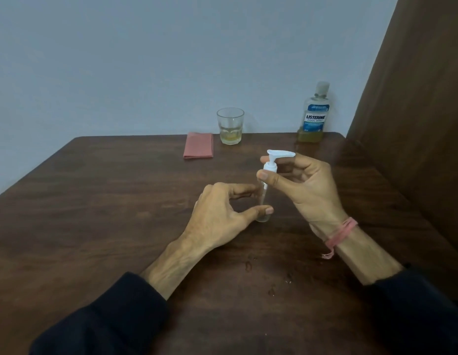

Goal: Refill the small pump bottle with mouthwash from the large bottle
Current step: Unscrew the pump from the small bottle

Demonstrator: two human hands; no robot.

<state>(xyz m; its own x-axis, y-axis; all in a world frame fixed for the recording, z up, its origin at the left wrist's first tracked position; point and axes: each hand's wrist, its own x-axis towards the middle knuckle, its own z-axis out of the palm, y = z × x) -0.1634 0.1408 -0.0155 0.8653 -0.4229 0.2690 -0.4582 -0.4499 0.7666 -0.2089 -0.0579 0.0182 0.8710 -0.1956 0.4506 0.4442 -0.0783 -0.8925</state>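
A small clear pump bottle [263,201] stands upright on the brown wooden table [120,201], near its middle. My left hand [222,213] holds the bottle's lower body between thumb and fingers. My right hand [304,185] pinches the white pump head [272,162] at its collar with thumb and fingers. The large mouthwash bottle [313,116], with a blue label and a little yellowish liquid at the bottom, stands capped at the table's far right corner.
A drinking glass [230,126] with some yellowish liquid stands at the table's far edge. A folded pink cloth [198,149] lies left of it. Small wet drops [248,265] mark the table near my forearms. A brown curtain [415,124] hangs at the right.
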